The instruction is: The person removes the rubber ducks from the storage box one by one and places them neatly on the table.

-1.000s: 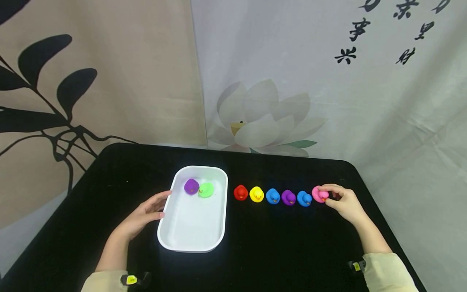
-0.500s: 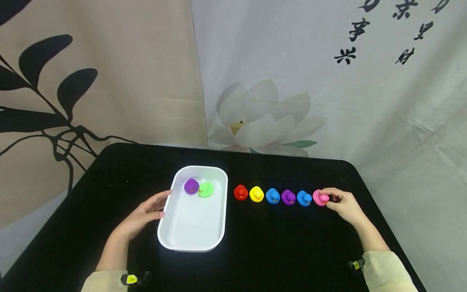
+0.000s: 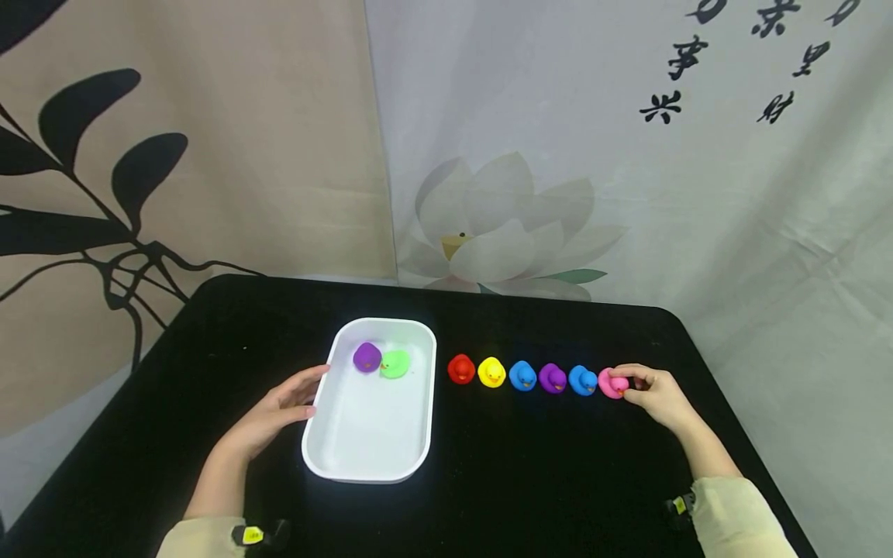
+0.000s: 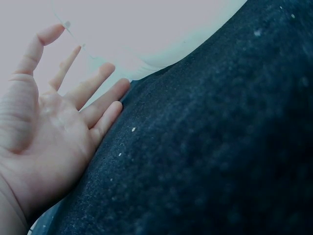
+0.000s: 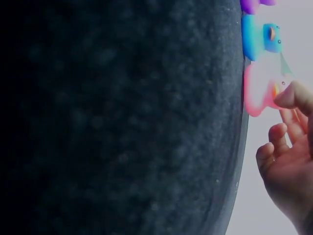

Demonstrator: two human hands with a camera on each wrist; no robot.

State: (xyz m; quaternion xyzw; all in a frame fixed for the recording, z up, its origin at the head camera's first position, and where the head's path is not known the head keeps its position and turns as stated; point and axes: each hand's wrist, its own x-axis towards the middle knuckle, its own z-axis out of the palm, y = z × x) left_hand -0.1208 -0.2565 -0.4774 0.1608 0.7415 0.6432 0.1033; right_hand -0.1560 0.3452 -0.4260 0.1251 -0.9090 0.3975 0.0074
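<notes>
Right hand [image 3: 652, 391] pinches the pink duck [image 3: 611, 384], apparently fingertips only, ending the duck row; left hand [image 3: 275, 411], fingers relaxed, steadies the white tray [image 3: 328, 434] rim.

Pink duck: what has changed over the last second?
The right hand has nudged the pink duck slightly left and nearer, closing it up against the blue duck; its fingers still pinch it. The left hand stays against the white tray.

Two ducks [image 3: 380, 361] sat in the tray [image 3: 363, 457] on the tabletop [image 3: 530, 480]; six ducks [image 3: 537, 376] stood in a row to its right.
</notes>
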